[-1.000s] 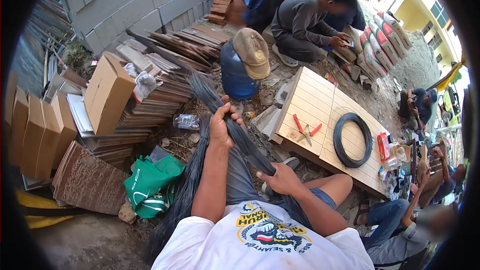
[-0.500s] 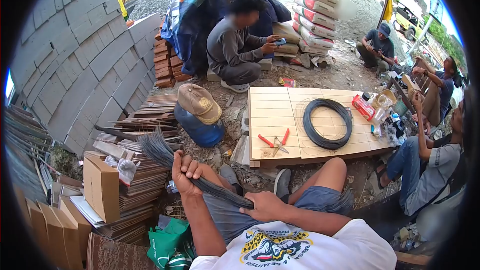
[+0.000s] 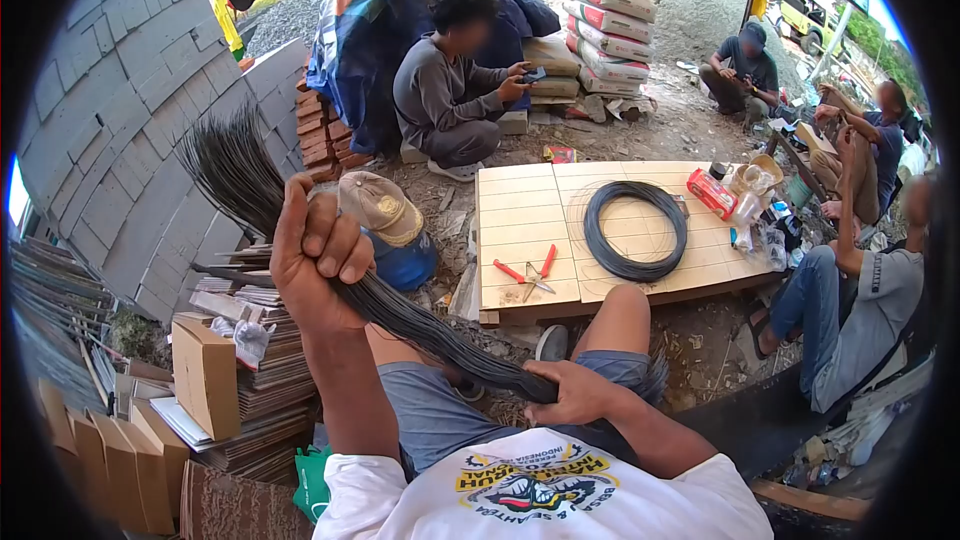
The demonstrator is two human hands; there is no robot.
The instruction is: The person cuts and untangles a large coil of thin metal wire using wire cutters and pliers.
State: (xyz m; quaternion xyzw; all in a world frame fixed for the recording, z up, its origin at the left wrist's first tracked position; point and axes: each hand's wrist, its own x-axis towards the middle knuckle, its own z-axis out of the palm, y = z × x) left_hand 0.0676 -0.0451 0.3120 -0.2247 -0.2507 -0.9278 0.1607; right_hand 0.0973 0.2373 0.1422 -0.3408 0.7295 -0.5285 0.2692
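Note:
A thick bundle of dark wire (image 3: pixel 430 335) slants across my lap, its loose ends fanned out at the upper left. My left hand (image 3: pixel 318 252) is raised and wrapped round the upper part of the bundle. Farther down, my right hand (image 3: pixel 578 395) grips it close to my shirt. Some wire ends stick out past my right wrist. In front of me, a coil of dark wire (image 3: pixel 636 273) lies on a low wooden board table (image 3: pixel 520 210), beside red-handled pliers (image 3: pixel 527 278).
A cap (image 3: pixel 380 208) sits on a blue jug (image 3: pixel 405 265). Cardboard boxes (image 3: pixel 205 375) and stacked boards stand at the left. Several people sit nearby, one on a phone (image 3: pixel 534 75). Cement bags (image 3: pixel 610 30) are piled behind. A red packet (image 3: pixel 711 194) and clutter lie at the table's right end.
My left hand has risen up and to the left with the wire bundle, whose fanned end now stands higher. My right hand keeps its grip, slightly nearer. The camera view has shifted a little.

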